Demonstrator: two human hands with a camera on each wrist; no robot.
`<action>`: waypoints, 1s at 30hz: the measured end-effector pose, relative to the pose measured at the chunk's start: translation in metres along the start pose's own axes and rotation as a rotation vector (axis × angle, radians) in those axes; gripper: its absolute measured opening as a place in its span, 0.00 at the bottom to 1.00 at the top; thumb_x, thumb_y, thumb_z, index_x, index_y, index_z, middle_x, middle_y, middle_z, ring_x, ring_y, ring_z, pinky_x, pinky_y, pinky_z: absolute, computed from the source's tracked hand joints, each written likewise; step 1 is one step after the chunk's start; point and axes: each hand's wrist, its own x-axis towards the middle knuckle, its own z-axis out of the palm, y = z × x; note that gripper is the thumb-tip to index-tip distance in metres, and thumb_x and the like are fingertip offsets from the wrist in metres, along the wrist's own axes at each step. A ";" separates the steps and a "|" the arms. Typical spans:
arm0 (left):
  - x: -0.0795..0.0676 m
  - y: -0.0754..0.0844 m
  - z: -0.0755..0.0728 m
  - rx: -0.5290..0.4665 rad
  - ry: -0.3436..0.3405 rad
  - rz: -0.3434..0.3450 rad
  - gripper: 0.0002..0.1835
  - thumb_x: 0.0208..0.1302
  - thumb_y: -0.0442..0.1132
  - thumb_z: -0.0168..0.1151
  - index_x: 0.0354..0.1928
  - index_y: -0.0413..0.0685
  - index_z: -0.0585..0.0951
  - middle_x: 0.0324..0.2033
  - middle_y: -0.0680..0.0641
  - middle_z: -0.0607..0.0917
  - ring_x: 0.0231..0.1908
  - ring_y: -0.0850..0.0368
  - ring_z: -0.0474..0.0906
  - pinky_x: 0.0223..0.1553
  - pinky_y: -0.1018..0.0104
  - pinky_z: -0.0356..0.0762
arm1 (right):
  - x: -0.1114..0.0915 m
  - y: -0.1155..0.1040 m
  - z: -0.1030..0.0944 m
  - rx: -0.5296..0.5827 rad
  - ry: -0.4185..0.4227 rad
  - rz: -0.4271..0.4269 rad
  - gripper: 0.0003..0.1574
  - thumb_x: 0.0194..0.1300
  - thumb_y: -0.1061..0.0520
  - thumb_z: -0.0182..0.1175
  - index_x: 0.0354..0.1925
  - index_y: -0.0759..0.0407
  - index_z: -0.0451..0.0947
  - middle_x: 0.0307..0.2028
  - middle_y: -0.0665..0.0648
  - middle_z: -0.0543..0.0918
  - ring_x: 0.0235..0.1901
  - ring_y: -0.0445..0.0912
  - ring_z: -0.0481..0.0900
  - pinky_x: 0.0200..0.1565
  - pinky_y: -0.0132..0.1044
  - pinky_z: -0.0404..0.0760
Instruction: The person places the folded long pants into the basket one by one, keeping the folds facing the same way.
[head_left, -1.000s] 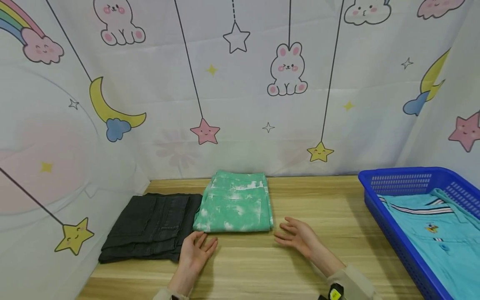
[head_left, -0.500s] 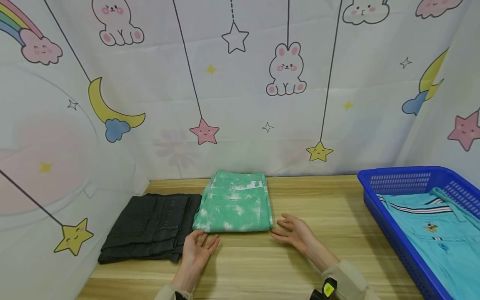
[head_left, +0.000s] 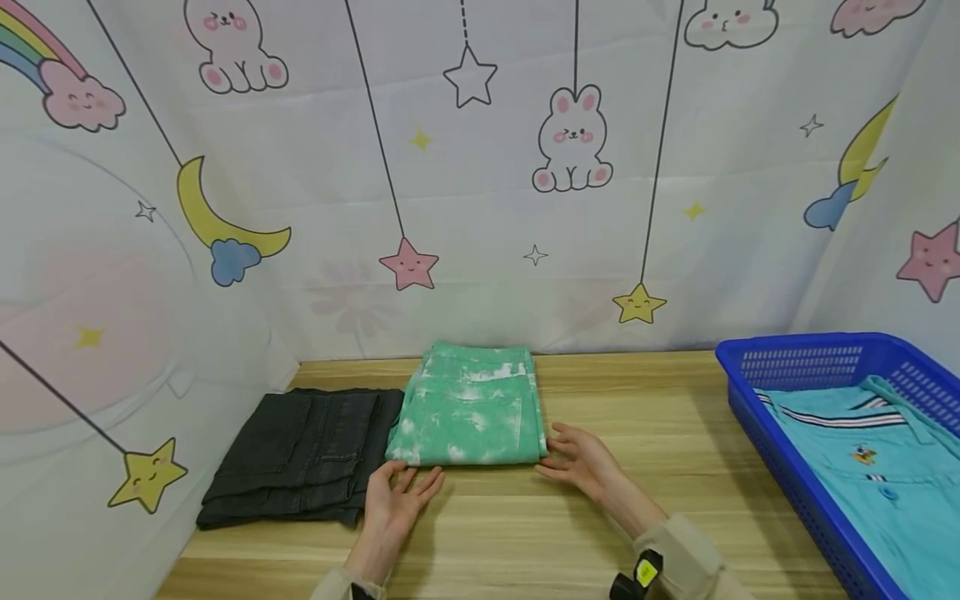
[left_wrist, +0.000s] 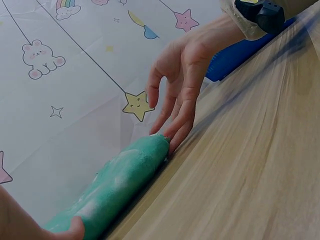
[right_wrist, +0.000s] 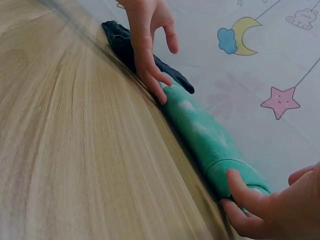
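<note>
A folded green garment with white tie-dye blotches lies flat at the back middle of the wooden table. My left hand is at its front left corner, palm up, fingers loosely spread, fingertips right at the edge. At the front right corner, my right hand has its relaxed fingers against the side of the cloth. In the right wrist view the right hand has its fingertips at the rounded end of the folded fabric. Folded black denim trousers lie immediately left of the green garment, next to the left hand.
A blue plastic basket stands on the right side, holding a turquoise shirt with striped trim. White cloth printed with stars and bunnies encloses the table at the back and sides.
My right hand has moved left, from beside the green garment to its right corner. My left hand has shifted slightly right at the front edge. The garments have stayed in place.
</note>
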 end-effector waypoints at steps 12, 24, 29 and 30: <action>0.001 0.001 -0.002 0.002 -0.006 -0.030 0.40 0.63 0.33 0.32 0.64 0.54 0.18 0.67 0.41 0.25 0.64 0.27 0.42 0.62 0.40 0.51 | -0.003 0.006 0.002 -0.025 -0.002 0.017 0.30 0.64 0.64 0.35 0.62 0.77 0.48 0.65 0.75 0.42 0.62 0.69 0.48 0.58 0.56 0.64; -0.001 0.002 -0.002 0.006 -0.035 -0.029 0.40 0.63 0.33 0.31 0.63 0.58 0.17 0.67 0.41 0.25 0.64 0.28 0.41 0.62 0.39 0.51 | -0.005 0.004 0.003 -0.041 0.002 0.023 0.29 0.63 0.66 0.37 0.61 0.77 0.51 0.66 0.72 0.42 0.62 0.70 0.47 0.57 0.56 0.66; -0.001 0.003 -0.001 0.022 -0.031 -0.022 0.39 0.64 0.33 0.31 0.64 0.57 0.18 0.67 0.41 0.26 0.64 0.27 0.42 0.61 0.38 0.52 | -0.005 0.004 0.002 -0.033 -0.008 0.034 0.27 0.62 0.67 0.36 0.59 0.77 0.53 0.66 0.72 0.42 0.63 0.69 0.46 0.59 0.56 0.64; -0.001 0.002 -0.001 0.023 -0.033 -0.022 0.39 0.64 0.33 0.31 0.64 0.57 0.18 0.67 0.40 0.26 0.64 0.27 0.42 0.61 0.38 0.52 | -0.006 0.004 0.002 -0.034 -0.010 0.037 0.28 0.62 0.67 0.36 0.60 0.77 0.52 0.66 0.72 0.41 0.63 0.69 0.46 0.59 0.56 0.64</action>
